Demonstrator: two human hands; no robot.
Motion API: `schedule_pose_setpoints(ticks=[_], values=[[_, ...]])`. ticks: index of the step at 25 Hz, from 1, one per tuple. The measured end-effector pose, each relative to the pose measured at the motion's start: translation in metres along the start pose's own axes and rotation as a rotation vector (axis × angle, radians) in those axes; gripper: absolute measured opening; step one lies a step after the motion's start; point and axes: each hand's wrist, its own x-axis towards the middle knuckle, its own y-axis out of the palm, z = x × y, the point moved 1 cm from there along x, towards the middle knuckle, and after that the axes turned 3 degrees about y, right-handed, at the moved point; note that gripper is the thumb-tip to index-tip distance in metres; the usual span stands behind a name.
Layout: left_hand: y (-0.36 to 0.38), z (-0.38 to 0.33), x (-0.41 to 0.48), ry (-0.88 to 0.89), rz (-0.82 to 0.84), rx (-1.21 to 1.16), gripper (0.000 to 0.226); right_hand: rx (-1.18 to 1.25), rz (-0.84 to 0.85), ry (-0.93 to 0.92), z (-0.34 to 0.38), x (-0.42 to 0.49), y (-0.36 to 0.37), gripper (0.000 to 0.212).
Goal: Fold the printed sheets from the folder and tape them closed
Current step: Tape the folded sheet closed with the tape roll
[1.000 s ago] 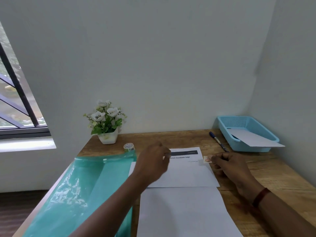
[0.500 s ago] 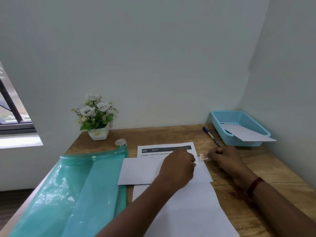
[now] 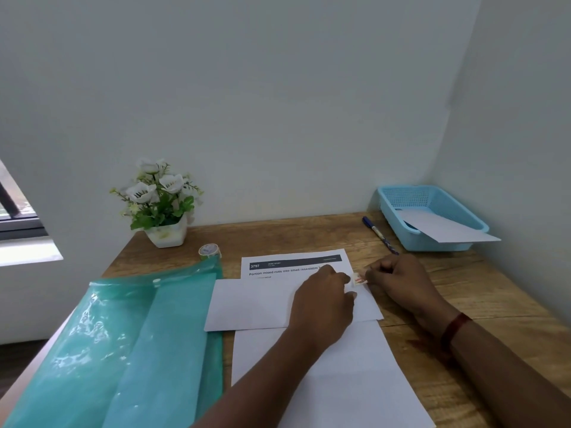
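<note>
printed sheet (image 3: 272, 304): folded.
folder (image 3: 129, 350): just left of the sheet.
tape piece (image 3: 358, 278): at the sheet's right edge.
right hand (image 3: 397, 281): fingers pinching the tape piece.
left hand (image 3: 323, 302): on the sheet, curled; grip unclear.

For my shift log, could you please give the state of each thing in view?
printed sheet: folded over, header showing
tape piece: pinched by right hand at the fold's right edge
left hand: resting on the fold
green folder: lying flat
blue basket: holds one white sheet
</note>
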Motion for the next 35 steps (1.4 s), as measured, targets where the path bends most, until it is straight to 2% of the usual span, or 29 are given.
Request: schedule_pose_setpoints(ticks=[25, 35], values=[[0.005, -0.002, -0.003, 0.099, -0.007, 0.119, 0.035, -0.227, -0.051, -0.140, -0.004, 0.003, 0.006, 0.010], [0.010, -0.001, -0.004, 0.133, -0.038, 0.136, 0.034, -0.304, -0.127, -0.183, -0.006, 0.002, 0.011, 0.011]])
